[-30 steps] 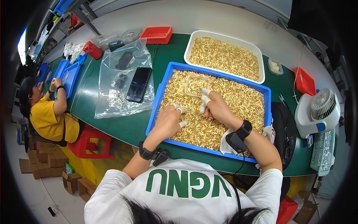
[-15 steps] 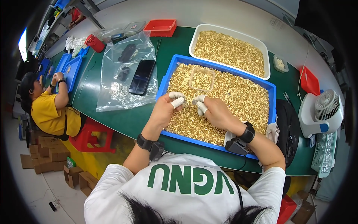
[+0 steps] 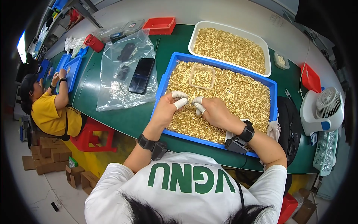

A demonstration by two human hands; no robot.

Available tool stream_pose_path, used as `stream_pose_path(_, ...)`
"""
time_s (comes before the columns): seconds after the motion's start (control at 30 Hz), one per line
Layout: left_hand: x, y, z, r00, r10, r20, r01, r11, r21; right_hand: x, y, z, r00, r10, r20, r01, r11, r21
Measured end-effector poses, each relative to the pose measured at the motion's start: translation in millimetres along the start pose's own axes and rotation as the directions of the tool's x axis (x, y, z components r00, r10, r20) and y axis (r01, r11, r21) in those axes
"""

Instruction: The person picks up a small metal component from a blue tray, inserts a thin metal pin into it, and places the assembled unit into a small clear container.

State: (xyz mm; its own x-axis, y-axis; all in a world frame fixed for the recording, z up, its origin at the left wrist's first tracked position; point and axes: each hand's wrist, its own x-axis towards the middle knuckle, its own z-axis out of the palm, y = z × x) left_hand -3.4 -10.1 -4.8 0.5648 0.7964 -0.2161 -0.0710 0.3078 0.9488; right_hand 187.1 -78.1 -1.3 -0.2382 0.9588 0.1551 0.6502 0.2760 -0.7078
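Observation:
Both my hands hover over the near half of a blue tray (image 3: pixel 273 108) filled with small gold-coloured metal pieces (image 3: pixel 227 108). White finger cots cover the thumb and forefinger of each. My left hand (image 3: pixel 167 108) is pinched closed at the fingertips, and so is my right hand (image 3: pixel 213 109). The fingertips almost meet; whatever sits between them is too small to make out. Just beyond my hands, a clear square plastic box (image 3: pixel 201 88) rests on the pieces, with more of them inside it.
Behind stands a white tray (image 3: pixel 267 56) of similar pieces. To the left lie a phone (image 3: pixel 142 76) and a clear plastic bag (image 3: pixel 108 84). On the right are a black bag (image 3: pixel 289 130), tweezers (image 3: pixel 288 95), and a white fan (image 3: pixel 323 112). A co-worker in yellow (image 3: pixel 56 115) sits at far left.
My fingertips have drawn closer together, the left ones shifting slightly right. The view has tilted a little. The co-worker's hands have moved slightly apart.

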Motion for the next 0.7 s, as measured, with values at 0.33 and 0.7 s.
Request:
stream_pose_path(0.33, -2.4, 3.4, 0.9, 1.0, -0.023, 0.007, 0.022, 0.994, 0.103, 1.2, -13.2, -5.5, 0.987, 0.126, 0.103, -0.149, 0.957, 0.248)
stream_pose_path(0.7, -0.6, 0.6, 5.2, 1.0, 0.027, -0.009, -0.027, 0.999, 0.024, 4.4, -10.5, -5.5, 0.993, 0.122, 0.011, -0.122, 0.979, 0.166)
